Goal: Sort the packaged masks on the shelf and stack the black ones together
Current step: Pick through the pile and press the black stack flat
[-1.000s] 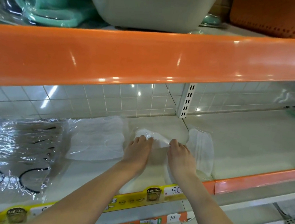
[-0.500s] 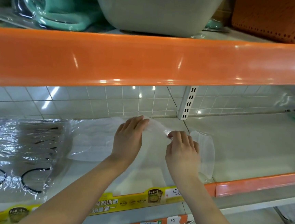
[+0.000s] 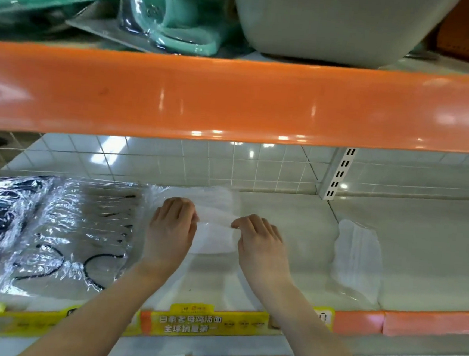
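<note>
Head view suggests sorting is midway: both hands (image 3: 217,233) pinch a white mask pack (image 3: 213,232) beside the black packs (image 3: 38,231), another white pack (image 3: 357,262) well right.

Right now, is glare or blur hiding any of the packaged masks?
Head view: glare streaks the clear wrap of the black mask packs, breaking up their outlines; the white mask pack both hands hold is washed out; frame edges are soft and the orange shelf rail bows.

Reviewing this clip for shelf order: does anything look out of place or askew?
Yes. One white mask pack lies alone, tilted, off to the right, apart from the white pack that the left hand and right hand hold beside the black mask packs.
</note>
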Demonstrator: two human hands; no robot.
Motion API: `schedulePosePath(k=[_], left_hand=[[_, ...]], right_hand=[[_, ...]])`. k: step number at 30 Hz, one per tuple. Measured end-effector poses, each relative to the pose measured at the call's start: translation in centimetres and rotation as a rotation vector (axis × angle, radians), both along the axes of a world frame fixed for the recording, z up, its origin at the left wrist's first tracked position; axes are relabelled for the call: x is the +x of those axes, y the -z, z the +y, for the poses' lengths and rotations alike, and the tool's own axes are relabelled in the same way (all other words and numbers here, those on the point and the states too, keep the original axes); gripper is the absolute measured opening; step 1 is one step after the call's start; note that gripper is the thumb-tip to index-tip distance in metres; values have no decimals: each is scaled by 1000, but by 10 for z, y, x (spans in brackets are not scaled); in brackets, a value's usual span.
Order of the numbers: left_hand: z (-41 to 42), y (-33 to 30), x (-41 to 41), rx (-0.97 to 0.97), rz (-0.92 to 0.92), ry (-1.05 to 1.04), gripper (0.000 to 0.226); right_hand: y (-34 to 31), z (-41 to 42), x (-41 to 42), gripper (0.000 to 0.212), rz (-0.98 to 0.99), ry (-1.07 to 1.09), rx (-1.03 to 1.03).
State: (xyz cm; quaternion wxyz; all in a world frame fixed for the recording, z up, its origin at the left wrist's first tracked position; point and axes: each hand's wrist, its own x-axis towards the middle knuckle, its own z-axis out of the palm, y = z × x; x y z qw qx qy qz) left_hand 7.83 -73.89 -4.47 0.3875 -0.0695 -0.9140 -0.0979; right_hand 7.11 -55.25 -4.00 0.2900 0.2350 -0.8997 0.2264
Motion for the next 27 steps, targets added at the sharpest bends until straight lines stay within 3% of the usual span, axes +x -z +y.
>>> schedulePosePath(k=[2,5,9,13,16,18,21,24,27], left_hand=[[-9,2,6,12,-23,-19,31],[-17,8,14,26,-77,-39,34],[-26,22,25,9,-139,-18,6],[-28,30,31,22,-240,9,18],[-29,36,30,-2,-297,9,20],[-30,39,29,-36,-331,11,6],[-29,42,27,-89,-459,-34,40],[-25,46,26,-151,-503,-93,50],[-18,49,27,-162,-519,-130,51]], right_hand=[[5,-10,-3,34,-3,-25,6],[18,-23,-6,29,-39,-35,33],[39,-32,-6,19,-113,-75,91],[51,-35,-5,37,-207,-101,158],[53,-35,-3,34,-200,-92,182],[54,-36,-2,25,-181,-77,221],[57,-38,-2,30,-187,-55,258],[57,-45,0,46,-219,-13,304],[59,-51,3,45,-221,32,304]])
